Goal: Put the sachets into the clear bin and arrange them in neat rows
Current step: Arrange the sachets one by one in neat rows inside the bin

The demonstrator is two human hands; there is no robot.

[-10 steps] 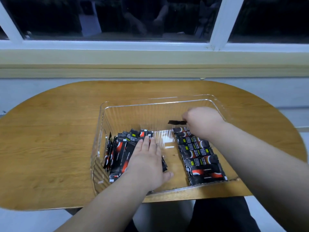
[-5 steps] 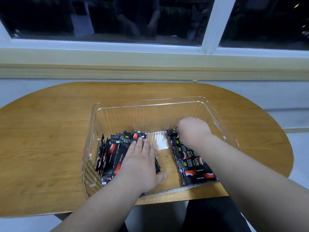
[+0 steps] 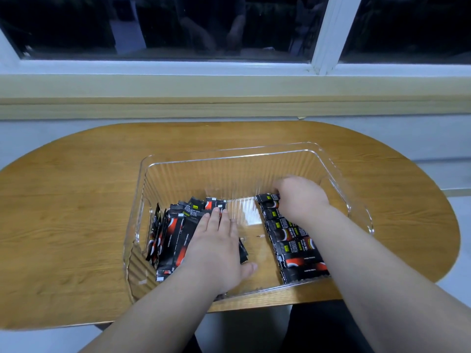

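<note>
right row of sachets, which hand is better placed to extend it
Probably right: the right hand is at the far end of the right row; the left hand lies flat on the left pile.

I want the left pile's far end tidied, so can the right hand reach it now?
Probably yes. The right hand sits at the far end of the right row, and only bare bin floor lies between; the left hand covers mostly the left pile's near part.

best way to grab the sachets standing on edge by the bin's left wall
Probably pinch the sachets by their upper edge, coming from above: they stand on edge against the clear bin wall, with the left hand flat on the pile beside them.
</note>
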